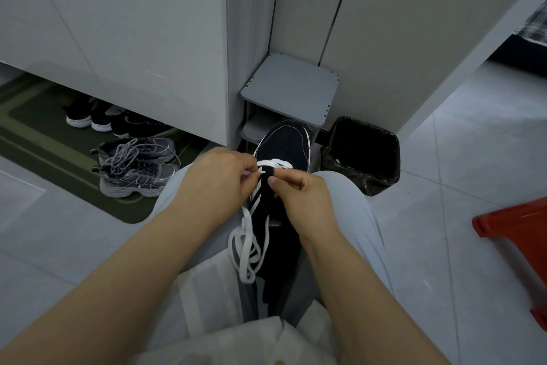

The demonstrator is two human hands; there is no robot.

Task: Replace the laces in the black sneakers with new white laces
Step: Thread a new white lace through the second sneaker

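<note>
A black sneaker [284, 142] with white side stripes lies between my knees, toe pointing away from me. A white lace [247, 246] runs across its lowest eyelets near the toe, and its loose length hangs in loops down the sneaker's left side. My left hand [219, 178] pinches the lace at the left row of eyelets. My right hand [299, 187] pinches the lace at the right side of the tongue. The fingers hide the lace tips.
A pair of grey sneakers [139, 169] sits on a dark green mat [44, 142] to the left, with black shoes [97, 116] under the cabinet behind. Ahead stand a small grey shoe rack [293, 83] and a black bin [364, 154]. A red stool [518, 237] is at the right.
</note>
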